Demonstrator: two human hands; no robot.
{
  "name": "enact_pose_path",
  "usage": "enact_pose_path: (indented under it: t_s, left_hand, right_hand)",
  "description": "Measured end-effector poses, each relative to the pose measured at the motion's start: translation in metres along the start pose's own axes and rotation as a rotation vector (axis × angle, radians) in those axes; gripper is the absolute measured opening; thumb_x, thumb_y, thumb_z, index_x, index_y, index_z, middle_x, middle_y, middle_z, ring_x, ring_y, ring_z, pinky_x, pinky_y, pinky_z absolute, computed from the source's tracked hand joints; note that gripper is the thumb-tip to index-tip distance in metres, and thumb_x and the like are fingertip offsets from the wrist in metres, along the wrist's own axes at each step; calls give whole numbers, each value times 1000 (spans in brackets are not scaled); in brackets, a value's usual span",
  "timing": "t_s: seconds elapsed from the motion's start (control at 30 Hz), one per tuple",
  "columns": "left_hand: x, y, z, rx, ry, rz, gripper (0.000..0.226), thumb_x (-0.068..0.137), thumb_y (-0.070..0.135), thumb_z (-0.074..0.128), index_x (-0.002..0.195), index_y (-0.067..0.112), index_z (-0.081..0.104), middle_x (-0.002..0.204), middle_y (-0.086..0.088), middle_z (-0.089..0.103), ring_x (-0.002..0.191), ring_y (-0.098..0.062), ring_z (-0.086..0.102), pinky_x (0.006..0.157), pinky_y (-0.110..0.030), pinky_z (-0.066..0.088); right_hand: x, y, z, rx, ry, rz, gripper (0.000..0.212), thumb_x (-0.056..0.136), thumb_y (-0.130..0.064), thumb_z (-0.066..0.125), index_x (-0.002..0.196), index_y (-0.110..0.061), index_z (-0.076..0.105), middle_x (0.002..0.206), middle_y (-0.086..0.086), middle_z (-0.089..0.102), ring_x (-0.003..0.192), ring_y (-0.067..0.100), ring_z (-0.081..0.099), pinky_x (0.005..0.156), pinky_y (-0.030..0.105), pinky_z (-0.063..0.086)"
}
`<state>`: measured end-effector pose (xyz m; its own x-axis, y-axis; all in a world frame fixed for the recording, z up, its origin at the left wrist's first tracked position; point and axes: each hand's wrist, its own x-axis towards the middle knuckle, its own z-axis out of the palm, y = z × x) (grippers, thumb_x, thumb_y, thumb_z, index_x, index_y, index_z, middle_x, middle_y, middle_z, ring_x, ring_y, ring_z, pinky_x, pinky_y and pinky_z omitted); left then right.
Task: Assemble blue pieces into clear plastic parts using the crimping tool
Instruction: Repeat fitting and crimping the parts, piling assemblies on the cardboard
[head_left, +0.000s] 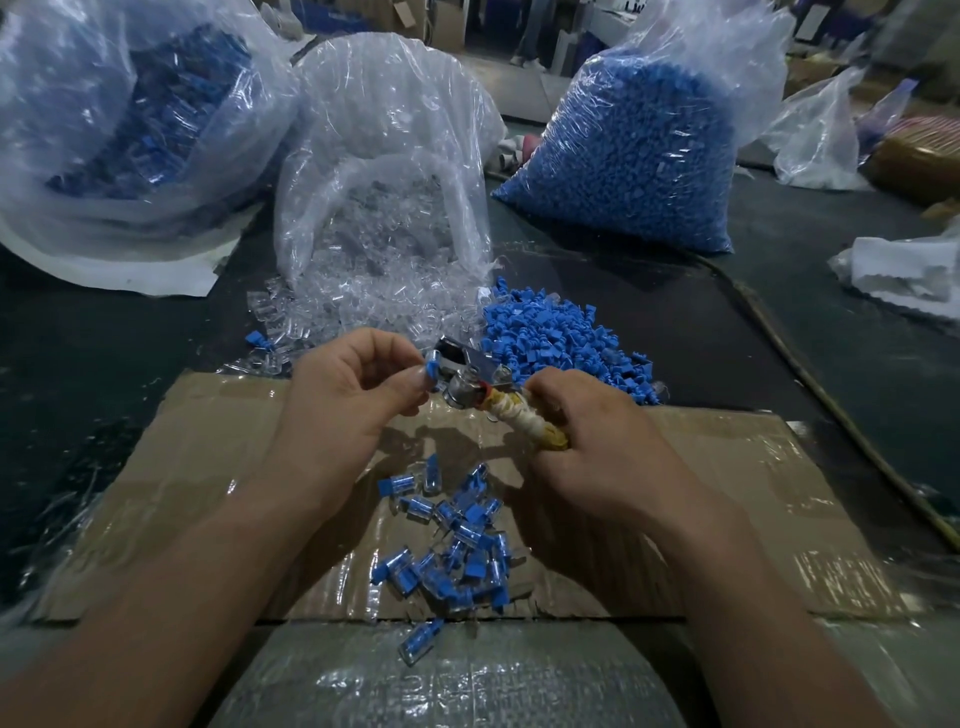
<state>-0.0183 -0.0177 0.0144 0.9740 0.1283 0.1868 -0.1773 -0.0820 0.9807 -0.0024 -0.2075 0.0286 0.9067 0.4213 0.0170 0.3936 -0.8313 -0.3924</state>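
Note:
My left hand (345, 387) pinches a clear plastic part with a blue piece (431, 366) in it, held against the metal jaws of the crimping tool (470, 371). My right hand (587, 436) grips the tool's tape-wrapped handle (524, 421). Behind the tool lies a loose heap of blue pieces (561, 338) and, to its left, a spill of clear plastic parts (358, 306) from an open bag. Between my forearms, a pile of assembled blue-and-clear parts (457, 545) rests on the cardboard (208, 467).
A full bag of blue pieces (639, 156) stands at the back right. A large bag holding assembled parts (135, 114) sits at the back left. The clear-parts bag (384, 156) stands in the middle. A cord (810, 374) runs along the right. White plastic (904, 270) lies far right.

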Motion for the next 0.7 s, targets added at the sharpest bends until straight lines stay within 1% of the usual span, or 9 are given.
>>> enact_pose_path:
  t_s: [0.2, 0.33, 0.5, 0.6, 0.7]
  left_hand:
    - [-2, 3, 3, 84, 23, 60, 25, 80, -7, 58, 74, 17, 58, 68, -1, 61, 57, 3, 59, 55, -7, 46]
    - [-3, 3, 4, 122, 35, 65, 26, 80, -7, 59, 73, 18, 57, 69, -1, 61, 59, 2, 58, 56, -7, 47]
    - [-5, 3, 3, 136, 45, 64, 29, 80, -8, 59, 73, 20, 56, 69, 0, 60, 59, 2, 58, 57, -8, 48]
    - [-5, 4, 3, 140, 45, 62, 29, 80, -8, 59, 72, 20, 56, 69, 0, 60, 59, 2, 58, 56, -7, 48]
    - [-5, 5, 3, 151, 46, 60, 29, 80, -8, 59, 72, 19, 57, 68, 0, 60, 59, 2, 57, 57, -8, 48]
  right_hand:
    - [0, -2, -1, 13, 11, 11, 24, 79, -23, 61, 91, -33, 43, 78, -17, 43, 73, -2, 39, 63, 14, 31]
    - [0, -3, -1, 30, 7, 15, 24, 80, -23, 62, 88, -34, 43, 77, -17, 45, 72, -1, 41, 61, 18, 32]
    - [0, -6, -1, 45, 5, 30, 22, 79, -25, 63, 86, -34, 43, 76, -15, 47, 74, 5, 46, 65, 27, 41]
    - [-1, -6, 0, 51, 7, 34, 23, 79, -24, 63, 85, -34, 43, 76, -15, 47, 73, 3, 45, 62, 25, 40]
    - [-1, -8, 0, 56, 2, 40, 22, 80, -24, 63, 86, -33, 44, 77, -15, 49, 74, 3, 46, 65, 25, 42]
